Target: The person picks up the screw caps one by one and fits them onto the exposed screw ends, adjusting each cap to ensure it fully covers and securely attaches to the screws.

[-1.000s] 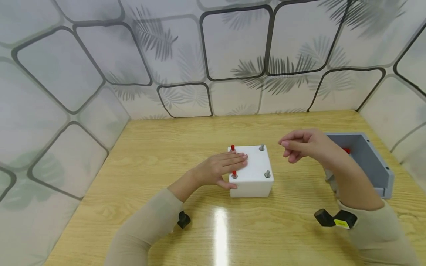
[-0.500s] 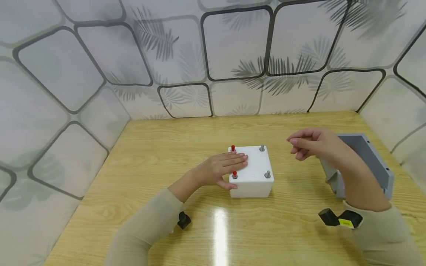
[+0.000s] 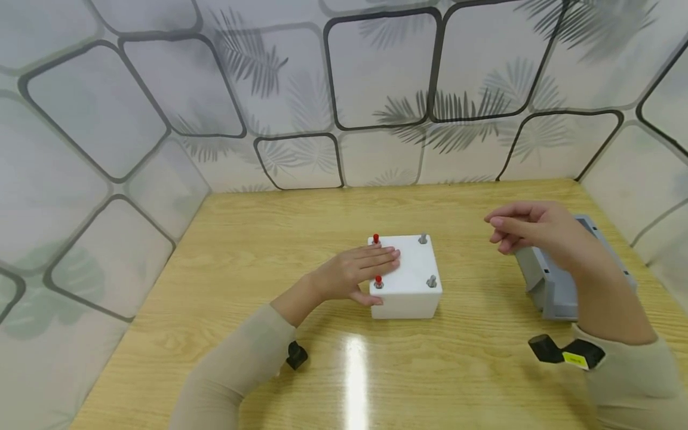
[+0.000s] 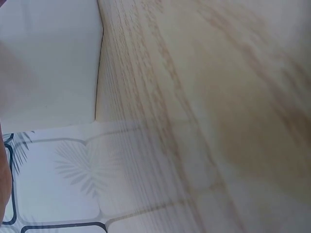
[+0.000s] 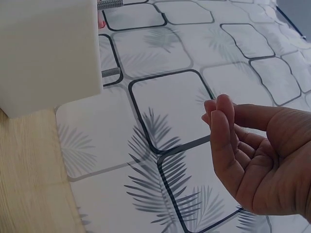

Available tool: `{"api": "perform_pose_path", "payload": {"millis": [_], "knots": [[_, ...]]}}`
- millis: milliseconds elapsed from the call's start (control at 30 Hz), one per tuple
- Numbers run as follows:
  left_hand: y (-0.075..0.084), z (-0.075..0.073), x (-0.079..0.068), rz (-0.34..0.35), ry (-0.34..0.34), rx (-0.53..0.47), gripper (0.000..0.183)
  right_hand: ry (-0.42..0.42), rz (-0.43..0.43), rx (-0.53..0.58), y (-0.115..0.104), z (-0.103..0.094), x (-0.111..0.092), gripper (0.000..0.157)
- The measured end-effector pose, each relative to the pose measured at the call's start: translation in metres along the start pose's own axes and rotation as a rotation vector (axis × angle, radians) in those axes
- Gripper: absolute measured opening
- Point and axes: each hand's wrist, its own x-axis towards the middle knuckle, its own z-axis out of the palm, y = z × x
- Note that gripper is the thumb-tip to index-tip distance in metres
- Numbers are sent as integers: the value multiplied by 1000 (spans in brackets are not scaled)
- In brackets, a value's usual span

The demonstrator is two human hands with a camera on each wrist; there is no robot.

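A white block (image 3: 416,263) stands on the wooden table, with bolts rising from its top corners. Red caps (image 3: 378,280) cover the two bolts on the left side. On the right side the metal bolts (image 3: 432,281) are bare. My left hand (image 3: 352,273) lies flat on the block's top, its fingers straight and its thumb against the near side. To the block's right, my right hand (image 3: 545,230) hovers in the air beside the grey bin. Its fingers are loosely bent, and the right wrist view shows nothing held in that hand (image 5: 262,162).
The grey bin (image 3: 559,295) sits at the table's right side, partly hidden behind my right hand and forearm; its contents are out of sight. Patterned cloth walls (image 3: 381,155) border the table (image 3: 269,227) at the back and sides.
My right hand has moved right, away from the block and over toward the bin, hiding more of it. The left hand and the block have stayed still.
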Motion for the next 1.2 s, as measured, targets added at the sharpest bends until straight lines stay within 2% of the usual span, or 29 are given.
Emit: {"api": "perform_pose_path", "payload": {"millis": [367, 600, 933, 1200], "knots": [[-4, -1, 2, 10, 12, 9, 66, 14, -17, 15, 11, -12, -3, 16], [-3, -2, 4, 5, 5, -15, 68, 30, 40, 1, 16, -18, -6, 16], [-2, -1, 3, -8, -1, -11, 68, 35, 27, 12, 21, -28, -8, 20], [-2, -2, 3, -13, -10, -23, 68, 71, 57, -8, 24, -39, -11, 20]]}}
